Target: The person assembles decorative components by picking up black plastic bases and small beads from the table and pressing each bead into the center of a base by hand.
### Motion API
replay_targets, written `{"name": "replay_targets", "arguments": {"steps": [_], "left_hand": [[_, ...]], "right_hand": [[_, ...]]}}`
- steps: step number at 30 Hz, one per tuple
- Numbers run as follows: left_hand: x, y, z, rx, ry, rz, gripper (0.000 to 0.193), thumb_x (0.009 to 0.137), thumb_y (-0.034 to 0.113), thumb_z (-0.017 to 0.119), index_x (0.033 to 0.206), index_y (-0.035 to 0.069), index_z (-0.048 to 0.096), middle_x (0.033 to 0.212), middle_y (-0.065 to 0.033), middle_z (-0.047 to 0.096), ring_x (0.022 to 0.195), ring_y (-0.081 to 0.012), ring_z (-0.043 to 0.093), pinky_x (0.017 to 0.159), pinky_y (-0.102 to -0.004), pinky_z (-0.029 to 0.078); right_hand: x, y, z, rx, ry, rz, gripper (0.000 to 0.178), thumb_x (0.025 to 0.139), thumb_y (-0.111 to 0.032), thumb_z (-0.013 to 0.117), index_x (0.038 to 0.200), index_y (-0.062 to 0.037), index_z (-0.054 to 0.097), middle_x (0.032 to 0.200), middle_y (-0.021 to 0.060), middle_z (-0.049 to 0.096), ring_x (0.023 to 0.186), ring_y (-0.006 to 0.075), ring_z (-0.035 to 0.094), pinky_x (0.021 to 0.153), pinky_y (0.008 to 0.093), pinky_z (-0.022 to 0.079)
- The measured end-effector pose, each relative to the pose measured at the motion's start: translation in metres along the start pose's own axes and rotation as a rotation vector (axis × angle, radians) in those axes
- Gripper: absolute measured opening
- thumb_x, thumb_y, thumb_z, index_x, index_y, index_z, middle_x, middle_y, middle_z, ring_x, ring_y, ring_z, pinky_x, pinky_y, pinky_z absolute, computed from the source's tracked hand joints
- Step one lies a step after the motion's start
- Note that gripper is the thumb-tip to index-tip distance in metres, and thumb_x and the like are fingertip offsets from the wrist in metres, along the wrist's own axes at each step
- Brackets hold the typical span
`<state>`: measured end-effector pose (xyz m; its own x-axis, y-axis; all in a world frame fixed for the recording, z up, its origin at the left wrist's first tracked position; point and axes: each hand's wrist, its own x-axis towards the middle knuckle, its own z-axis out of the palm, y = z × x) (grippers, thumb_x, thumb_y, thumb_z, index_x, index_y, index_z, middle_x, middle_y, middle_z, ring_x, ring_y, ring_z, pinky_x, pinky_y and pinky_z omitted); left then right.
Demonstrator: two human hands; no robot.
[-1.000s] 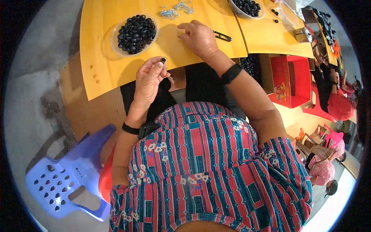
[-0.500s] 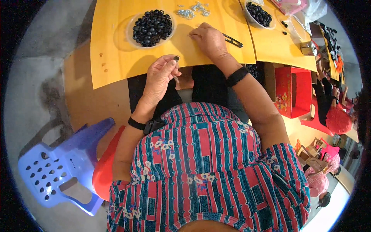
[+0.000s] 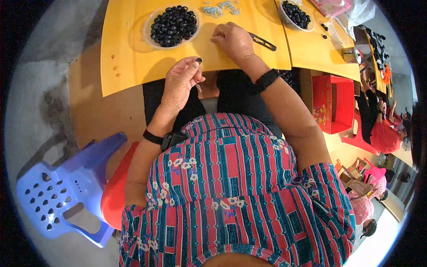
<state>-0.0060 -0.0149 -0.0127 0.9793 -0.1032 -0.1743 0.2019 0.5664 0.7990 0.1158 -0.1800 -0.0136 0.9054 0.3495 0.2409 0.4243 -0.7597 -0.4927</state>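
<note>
My left hand [image 3: 180, 84] is closed in front of the table's near edge, pinching a small black cylindrical part [image 3: 199, 60] between thumb and fingertips. The part looks like those heaped in the clear plastic bowl [image 3: 147, 39], which stands just beyond that hand. My right hand [image 3: 235, 42] rests low over the yellow table, its fingers bent and pressed together. What they hold, if anything, is too small to make out. Beside this hand lies a narrow black slotted tool [image 3: 263, 42]. Small shiny clear or silvery pieces [image 3: 213, 11] lie scattered beyond the right hand.
A second bowl of black parts [image 3: 296, 15] stands at the right, with a few loose ones near it. Further right is a metal can [image 3: 351, 55]. A red box [image 3: 333, 104] sits below the table. At the left stands a blue plastic chair [image 3: 58, 196]. Other people sit far right.
The whole view has shifted slightly. My left hand still pinches the black part, now turned so its open end shows. The right hand's fingers stay bent over the table.
</note>
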Motion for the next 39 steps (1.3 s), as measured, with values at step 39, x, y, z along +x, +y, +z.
{"name": "replay_targets", "arguments": {"steps": [39], "left_hand": [[0.016,0.001,0.001,0.441,0.112,0.128,0.02,0.084,0.014,0.062,0.099,0.001,0.061,0.08,0.0023,0.059,0.07,-0.0042,0.052,0.064,-0.0182,0.044]], "right_hand": [[-0.033,-0.04,-0.023,0.993,-0.353,0.293,0.008,0.084,-0.008,0.06,0.088,-0.001,0.062,0.074,0.0008,0.06,0.06,0.0068,0.055,0.058,0.019,0.048]]}}
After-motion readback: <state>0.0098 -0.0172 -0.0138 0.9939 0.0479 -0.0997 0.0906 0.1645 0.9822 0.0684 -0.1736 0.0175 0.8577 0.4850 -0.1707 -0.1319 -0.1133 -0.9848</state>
